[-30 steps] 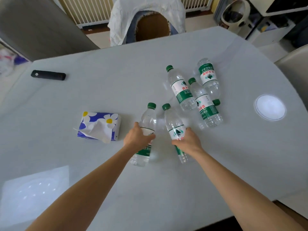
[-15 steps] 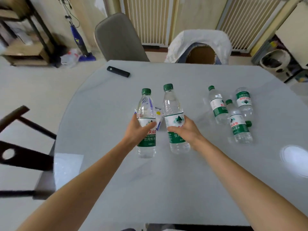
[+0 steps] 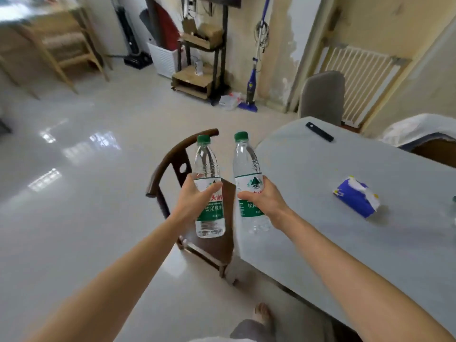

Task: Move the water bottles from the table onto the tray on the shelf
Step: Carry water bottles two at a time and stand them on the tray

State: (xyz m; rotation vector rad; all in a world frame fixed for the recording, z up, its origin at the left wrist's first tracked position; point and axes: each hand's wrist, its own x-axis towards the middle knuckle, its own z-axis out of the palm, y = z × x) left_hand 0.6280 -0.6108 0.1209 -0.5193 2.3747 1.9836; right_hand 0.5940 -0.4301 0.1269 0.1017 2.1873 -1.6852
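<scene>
I hold two clear water bottles with green caps and green-white labels upright in front of me. My left hand [image 3: 195,199] grips the left bottle [image 3: 208,169] around its label, over the dark wooden chair. My right hand [image 3: 261,201] grips the right bottle [image 3: 246,164] at its label, just over the left edge of the grey table [image 3: 345,243]. A black-framed wooden shelf [image 3: 197,80] stands at the far wall; I cannot make out a tray on it. The other bottles are out of view but for a sliver at the right edge.
A dark wooden chair [image 3: 172,164] stands at the table's left end, below my hands. On the table lie a blue tissue pack [image 3: 355,199] and a black remote [image 3: 319,132]. A grey chair [image 3: 323,95], a blue mop [image 3: 251,95] and open glossy floor [image 3: 86,169] lie ahead.
The view has swung left, away from the table toward the room and shelf. Both bottles, lifted off the table a second ago, have travelled with my hands past the table's left edge.
</scene>
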